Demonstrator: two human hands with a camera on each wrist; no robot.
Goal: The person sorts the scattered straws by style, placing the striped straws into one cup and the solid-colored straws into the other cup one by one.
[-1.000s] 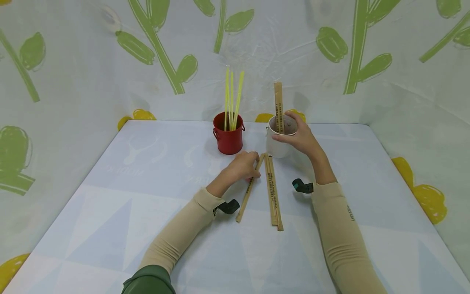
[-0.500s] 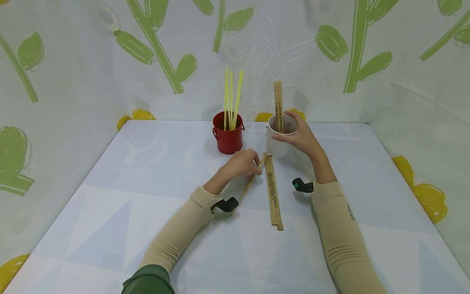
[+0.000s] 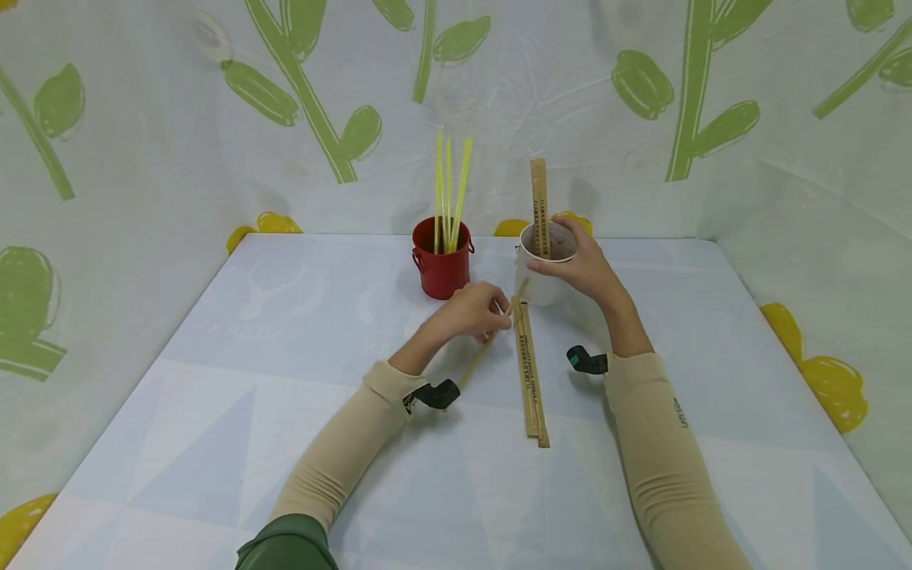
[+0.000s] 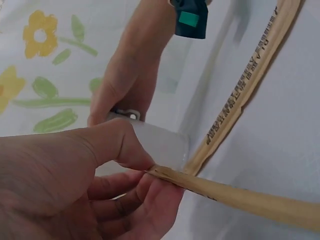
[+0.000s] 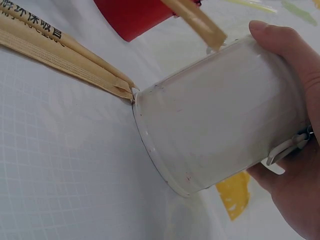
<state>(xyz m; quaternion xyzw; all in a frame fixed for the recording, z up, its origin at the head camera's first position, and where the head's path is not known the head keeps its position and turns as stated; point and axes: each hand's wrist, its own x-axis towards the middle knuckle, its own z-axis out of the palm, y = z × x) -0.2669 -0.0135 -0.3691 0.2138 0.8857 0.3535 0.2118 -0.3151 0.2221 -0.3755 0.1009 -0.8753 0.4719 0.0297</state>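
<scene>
My left hand (image 3: 472, 310) pinches a paper-wrapped straw (image 3: 479, 361) between thumb and fingers; its far end slants up beside the white bucket (image 3: 536, 283). In the left wrist view that straw (image 4: 250, 200) runs off to the right from the fingertips of my left hand (image 4: 75, 175). My right hand (image 3: 588, 265) grips the white bucket around its rim; the right wrist view shows the bucket's side (image 5: 215, 115) against the thumb and palm. Wrapped straws (image 3: 540, 190) stand in the white bucket. More wrapped straws (image 3: 529, 372) lie on the table just in front of it.
A red bucket (image 3: 445, 273) holding several yellow sticks (image 3: 463, 186) stands left of the white one, near the table's back edge. A patterned curtain (image 3: 527, 95) hangs behind the table (image 3: 285, 443). Dark wrist cameras protrude inward from both sleeves.
My left hand has moved slightly up and away with the pinched straw, whose far end has risen in front of the white bucket. My right hand and the bucket have stayed in place.
</scene>
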